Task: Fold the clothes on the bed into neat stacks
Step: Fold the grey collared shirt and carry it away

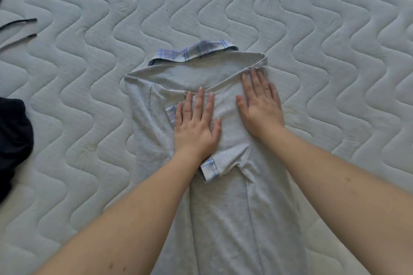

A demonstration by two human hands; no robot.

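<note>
- A light grey polo shirt [225,203] lies flat on a pale quilted mattress [335,29], running from the middle of the view down toward 6 o'clock, where it passes out of sight.
- Its plaid collar [192,51] (blue, white and grey checks) sits at the shirt's far end, toward 12 o'clock.
- Both sides of the shirt are folded inward, so the body forms a long narrow strip; the sleeves are laid across its upper part.
- Two plaid sleeve cuffs show: one cuff [171,114] peeks out at 9 o'clock from the left hand, and another cuff [210,168] lies just under the left wrist, toward 6 o'clock.
- The left hand [195,127] rests palm down on the folded sleeve area, fingers [199,101] straight and slightly spread, gripping nothing.
- The right hand [260,105] lies palm down just beside it, at 3 o'clock from the left hand, fingers straight and reaching to the shirt's right shoulder fold; it too presses flat and holds nothing.
- Both bare forearms come in from the bottom edge.
- A dark navy garment [13,140] lies at the 9 o'clock edge, well apart from the shirt.
- Thin dark drawstrings [21,22] trail across the mattress at about 10 o'clock.
</note>
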